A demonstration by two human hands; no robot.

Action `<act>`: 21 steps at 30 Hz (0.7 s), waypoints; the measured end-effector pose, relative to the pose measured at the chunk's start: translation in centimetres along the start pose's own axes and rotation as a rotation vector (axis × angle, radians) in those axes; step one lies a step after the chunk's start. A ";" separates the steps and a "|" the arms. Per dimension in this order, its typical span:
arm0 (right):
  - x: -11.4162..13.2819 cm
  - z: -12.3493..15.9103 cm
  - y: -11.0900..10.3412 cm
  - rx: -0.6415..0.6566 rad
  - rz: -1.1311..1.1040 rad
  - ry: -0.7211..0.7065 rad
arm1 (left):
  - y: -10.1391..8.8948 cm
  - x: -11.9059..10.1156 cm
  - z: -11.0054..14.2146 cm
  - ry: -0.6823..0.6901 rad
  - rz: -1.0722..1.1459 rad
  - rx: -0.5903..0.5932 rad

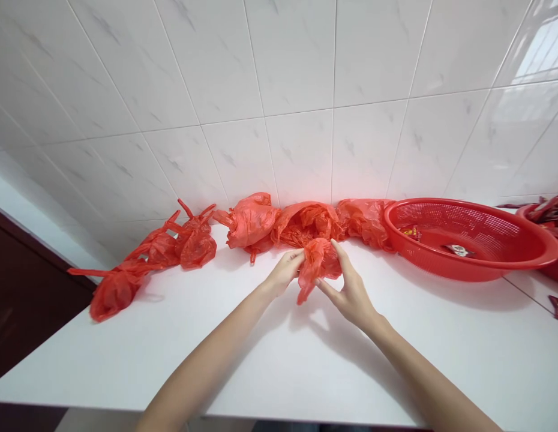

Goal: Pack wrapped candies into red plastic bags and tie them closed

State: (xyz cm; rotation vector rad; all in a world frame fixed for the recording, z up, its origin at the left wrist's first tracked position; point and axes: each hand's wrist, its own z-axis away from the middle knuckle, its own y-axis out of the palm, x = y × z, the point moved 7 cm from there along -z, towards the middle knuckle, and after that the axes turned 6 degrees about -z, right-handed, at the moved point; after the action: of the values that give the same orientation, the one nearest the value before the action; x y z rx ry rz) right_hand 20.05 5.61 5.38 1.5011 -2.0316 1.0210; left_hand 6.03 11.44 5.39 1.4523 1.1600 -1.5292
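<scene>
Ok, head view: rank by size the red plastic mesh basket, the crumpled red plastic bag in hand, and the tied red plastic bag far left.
Red plastic mesh basket: largest.
Crumpled red plastic bag and tied red plastic bag: look alike, crumpled one nearer camera; unranked.

Red mesh basket (468,267), white wall tiles (261,72)

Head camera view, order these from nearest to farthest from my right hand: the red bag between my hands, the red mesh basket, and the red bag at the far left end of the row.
1. Red plastic bag: in front, touching the right hand.
2. Red mesh basket: to the right of the hands.
3. Far-left red plastic bag: at the left end of the row.
</scene>
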 end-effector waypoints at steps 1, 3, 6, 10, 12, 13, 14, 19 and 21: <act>-0.2 0.0 -0.1 -0.009 0.013 0.015 | 0.3 0.5 0.4 -0.016 0.042 0.003; -0.7 0.1 -0.2 -0.014 0.087 0.047 | -0.3 1.2 0.8 -0.017 0.088 -0.059; -1.2 0.2 -0.2 0.010 0.348 0.028 | -3.2 2.6 1.0 -0.039 0.218 -0.264; -1.4 0.4 0.8 0.093 0.719 -0.014 | -7.8 4.5 1.1 -0.146 0.309 -0.487; -1.4 0.5 1.3 0.127 0.802 -0.020 | -9.2 4.7 1.2 -0.157 0.313 -0.501; -1.4 0.6 1.5 0.139 0.825 -0.022 | -9.5 4.6 1.2 -0.154 0.319 -0.494; -1.4 0.6 1.6 0.148 0.841 -0.021 | -9.6 4.5 1.2 -0.139 0.318 -0.474; -1.9 1.0 2.0 0.218 0.919 -0.013 | -6.7 4.2 1.0 0.085 -0.009 -0.275; -2.3 1.5 2.5 0.256 0.964 -0.021 | -4.9 5.5 1.0 0.106 -0.164 -0.229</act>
State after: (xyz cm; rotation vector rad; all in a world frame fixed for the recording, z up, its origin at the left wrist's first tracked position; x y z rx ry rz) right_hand 18.57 6.36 2.04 0.5406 -2.7691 1.6405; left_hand 0.57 12.60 0.55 1.3238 1.4974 -1.3859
